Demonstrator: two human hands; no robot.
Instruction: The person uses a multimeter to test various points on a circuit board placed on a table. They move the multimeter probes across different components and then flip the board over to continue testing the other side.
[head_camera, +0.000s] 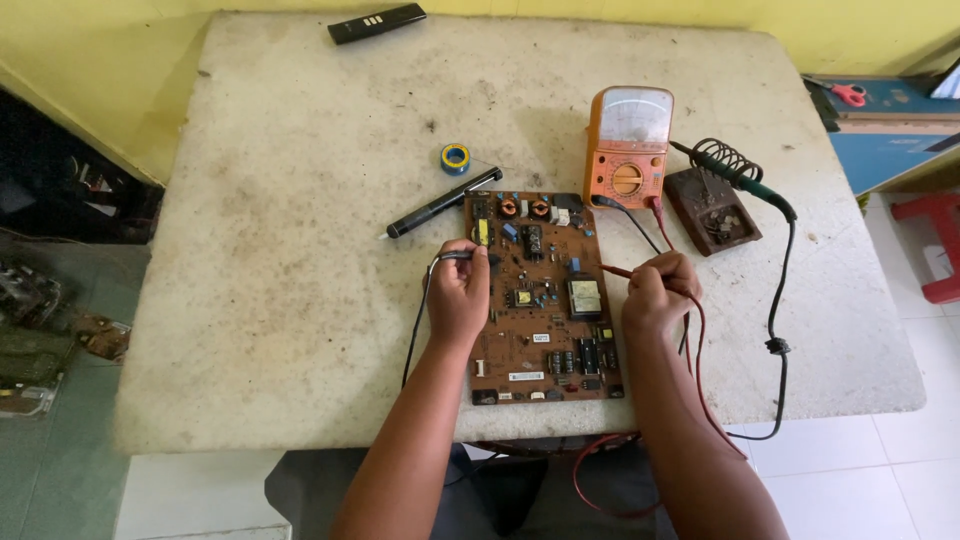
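A brown circuit board (545, 300) lies on the near middle of a worn white table (300, 200), its long side running from 12 to 6 o'clock. The left hand (457, 295) rests on the board's left edge, fingers curled together and pinching a black probe (462, 256) whose tip points toward the board's upper left part; its black lead trails down past the wrist toward 6 o'clock. The right hand (658, 295) sits just off the board's right edge, fingers pressed together around a red probe (618, 271) that reaches in toward the board's middle right; its red lead (700, 370) loops down off the table edge.

At 12 o'clock from the board, touching its far right corner, stands an orange meter (627, 147) with a needle dial. At 2 o'clock sits a soldering iron (745, 175) in a coil stand on a dark base. At 11 o'clock lie a black pen-shaped tool (443, 203) and a small blue roll (455, 158). A black remote (376, 22) lies at the far table edge. Red scissors (849, 95) rest on a blue surface beyond the table.
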